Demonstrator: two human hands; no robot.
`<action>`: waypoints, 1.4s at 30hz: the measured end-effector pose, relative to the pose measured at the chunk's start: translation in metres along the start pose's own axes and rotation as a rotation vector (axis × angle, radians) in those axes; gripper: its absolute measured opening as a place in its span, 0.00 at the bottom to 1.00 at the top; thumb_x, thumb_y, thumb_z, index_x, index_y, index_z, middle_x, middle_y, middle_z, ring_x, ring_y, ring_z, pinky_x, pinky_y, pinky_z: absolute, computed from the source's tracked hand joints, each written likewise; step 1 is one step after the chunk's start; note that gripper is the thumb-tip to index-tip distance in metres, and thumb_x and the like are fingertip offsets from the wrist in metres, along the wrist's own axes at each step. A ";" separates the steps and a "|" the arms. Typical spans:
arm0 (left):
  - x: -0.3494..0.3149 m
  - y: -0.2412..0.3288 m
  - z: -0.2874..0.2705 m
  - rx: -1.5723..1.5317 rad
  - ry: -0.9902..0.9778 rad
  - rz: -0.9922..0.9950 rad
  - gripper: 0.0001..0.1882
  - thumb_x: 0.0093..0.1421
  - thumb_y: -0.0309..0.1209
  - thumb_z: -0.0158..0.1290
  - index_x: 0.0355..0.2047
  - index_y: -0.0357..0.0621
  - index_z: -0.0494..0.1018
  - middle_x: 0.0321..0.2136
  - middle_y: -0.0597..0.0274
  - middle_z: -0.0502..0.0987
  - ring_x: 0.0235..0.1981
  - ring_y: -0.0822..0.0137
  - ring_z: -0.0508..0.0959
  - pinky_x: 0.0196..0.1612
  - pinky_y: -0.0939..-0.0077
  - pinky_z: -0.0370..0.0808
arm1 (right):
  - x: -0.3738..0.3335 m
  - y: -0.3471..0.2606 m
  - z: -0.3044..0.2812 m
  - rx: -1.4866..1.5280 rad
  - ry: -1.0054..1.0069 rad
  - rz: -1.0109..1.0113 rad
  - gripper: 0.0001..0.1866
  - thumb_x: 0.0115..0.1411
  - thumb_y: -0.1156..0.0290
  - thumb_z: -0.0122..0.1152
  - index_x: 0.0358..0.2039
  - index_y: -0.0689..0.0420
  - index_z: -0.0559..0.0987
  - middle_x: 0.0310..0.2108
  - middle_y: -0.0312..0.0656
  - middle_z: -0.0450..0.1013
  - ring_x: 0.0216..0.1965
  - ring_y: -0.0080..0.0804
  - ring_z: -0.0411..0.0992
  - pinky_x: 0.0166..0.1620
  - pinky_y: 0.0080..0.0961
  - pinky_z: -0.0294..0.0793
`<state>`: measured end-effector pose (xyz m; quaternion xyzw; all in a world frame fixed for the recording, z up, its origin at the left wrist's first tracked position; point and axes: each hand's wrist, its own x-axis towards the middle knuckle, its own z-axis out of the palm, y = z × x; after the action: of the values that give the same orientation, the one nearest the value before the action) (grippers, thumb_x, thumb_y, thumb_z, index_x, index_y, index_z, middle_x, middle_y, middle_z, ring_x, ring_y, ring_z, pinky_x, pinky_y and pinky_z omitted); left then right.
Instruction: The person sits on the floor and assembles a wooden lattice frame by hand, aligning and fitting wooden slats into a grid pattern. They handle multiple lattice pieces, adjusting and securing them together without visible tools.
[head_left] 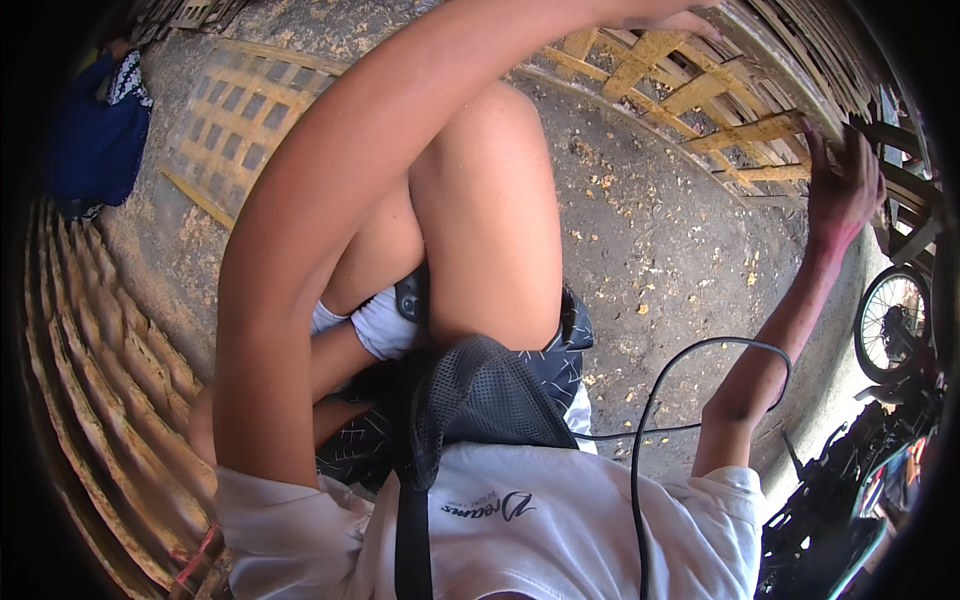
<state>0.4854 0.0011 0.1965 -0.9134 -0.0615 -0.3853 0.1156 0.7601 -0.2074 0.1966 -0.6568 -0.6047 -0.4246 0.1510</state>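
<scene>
My right hand's clamped on a rough, yellowish wooden lattice panel, far right; can't tell whether my left hand grips.

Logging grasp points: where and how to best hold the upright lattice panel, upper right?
Likely the long edge rail of the lattice panel, at its near end, coming from the person's side as the right hand does. The rail is a straight bar that fits between thumb and fingers; the slats cross.
</scene>
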 end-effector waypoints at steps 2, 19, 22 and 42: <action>-0.002 0.003 0.006 0.036 -0.116 -0.050 0.21 0.58 0.46 0.63 0.36 0.40 0.74 0.30 0.48 0.81 0.34 0.48 0.84 0.36 0.56 0.80 | -0.003 0.004 -0.002 0.056 -0.101 0.057 0.23 0.57 0.44 0.71 0.37 0.51 0.80 0.28 0.32 0.77 0.38 0.33 0.78 0.50 0.40 0.70; -0.028 0.004 0.011 0.035 -0.076 -0.127 0.18 0.58 0.38 0.64 0.42 0.41 0.72 0.36 0.48 0.80 0.42 0.47 0.81 0.43 0.51 0.76 | -0.011 -0.021 0.021 -0.028 -0.161 0.014 0.23 0.57 0.45 0.71 0.39 0.51 0.79 0.35 0.34 0.80 0.39 0.37 0.79 0.45 0.41 0.72; -0.012 0.004 -0.022 0.019 -0.164 -0.159 0.19 0.58 0.39 0.64 0.41 0.40 0.72 0.34 0.48 0.80 0.39 0.45 0.81 0.42 0.50 0.76 | 0.003 -0.017 0.016 0.026 -0.190 0.072 0.23 0.58 0.44 0.70 0.41 0.50 0.79 0.34 0.34 0.80 0.41 0.36 0.79 0.47 0.42 0.71; -0.028 -0.012 -0.041 -0.021 -0.173 -0.178 0.18 0.58 0.40 0.63 0.39 0.40 0.73 0.35 0.48 0.79 0.40 0.43 0.80 0.44 0.49 0.75 | 0.020 -0.036 0.024 0.151 -0.161 -0.027 0.22 0.60 0.48 0.70 0.38 0.55 0.78 0.33 0.39 0.79 0.37 0.40 0.79 0.44 0.45 0.73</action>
<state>0.4351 0.0011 0.2055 -0.9354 -0.1482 -0.3143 0.0658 0.7345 -0.1688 0.1861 -0.6671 -0.6540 -0.3259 0.1452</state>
